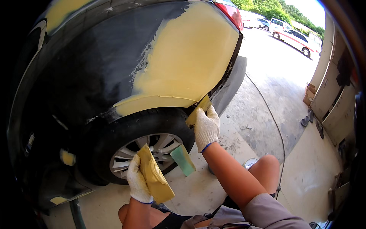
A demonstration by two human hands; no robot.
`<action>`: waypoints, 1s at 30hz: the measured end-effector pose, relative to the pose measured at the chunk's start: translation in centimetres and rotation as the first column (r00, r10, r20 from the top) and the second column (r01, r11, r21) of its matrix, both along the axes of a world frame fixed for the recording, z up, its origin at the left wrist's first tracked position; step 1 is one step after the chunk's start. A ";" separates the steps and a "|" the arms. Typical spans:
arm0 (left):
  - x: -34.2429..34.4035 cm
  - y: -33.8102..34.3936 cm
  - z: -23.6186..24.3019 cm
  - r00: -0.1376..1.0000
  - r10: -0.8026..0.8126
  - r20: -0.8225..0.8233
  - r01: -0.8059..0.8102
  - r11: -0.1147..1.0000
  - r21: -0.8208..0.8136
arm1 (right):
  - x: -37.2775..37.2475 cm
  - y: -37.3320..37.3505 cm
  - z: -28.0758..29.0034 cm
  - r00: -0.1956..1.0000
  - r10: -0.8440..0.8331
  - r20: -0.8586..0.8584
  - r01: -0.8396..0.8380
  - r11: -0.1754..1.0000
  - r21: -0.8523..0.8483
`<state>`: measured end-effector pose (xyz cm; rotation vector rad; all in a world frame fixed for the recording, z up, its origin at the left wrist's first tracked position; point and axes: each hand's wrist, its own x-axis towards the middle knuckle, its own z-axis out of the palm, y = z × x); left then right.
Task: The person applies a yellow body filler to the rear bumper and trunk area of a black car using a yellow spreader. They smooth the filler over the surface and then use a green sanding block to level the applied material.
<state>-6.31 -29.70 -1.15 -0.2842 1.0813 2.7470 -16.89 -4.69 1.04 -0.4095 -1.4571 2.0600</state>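
A black car's rear panel (pixel 95 65) carries a broad patch of yellow body filler (pixel 190 49), with a raised strip along the wheel arch. My gloved right hand (pixel 207 126) is closed on a filler-coated spreader (pixel 193 117), at the rear end of the arch beside the bumper (pixel 232 86). Lower down, my gloved left hand (pixel 138 182) grips a flat mixing board (pixel 155 177) with a mound of yellow filler on it, in front of the wheel (pixel 133 147). A green spreader (pixel 183 160) with a yellowish edge shows between board and right forearm; what supports it is hidden.
A dark hose (pixel 272 118) runs across the concrete floor on the right. Near my knee stands a tin (pixel 250 163). Cabinets (pixel 335 103), a cardboard box (pixel 309 94) and several shoes (pixel 305 121) line the right side. Parked cars (pixel 293 38) are outside.
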 end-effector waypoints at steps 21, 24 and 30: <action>0.9 -3.0 -0.1 0.998 0.028 -0.061 -0.029 0.999 -0.016 | -0.3 -5.6 0.7 0.983 -0.184 0.005 0.157 0.854 0.496; 1.4 -3.4 0.2 0.997 0.056 -0.053 -0.056 0.998 -0.009 | -0.1 -6.9 0.4 0.990 -0.129 -0.054 0.137 0.814 0.564; 1.9 -4.6 -0.5 0.994 0.000 -0.114 0.001 1.000 0.008 | 0.1 -9.0 -0.1 0.980 -0.102 -0.171 0.190 0.732 0.654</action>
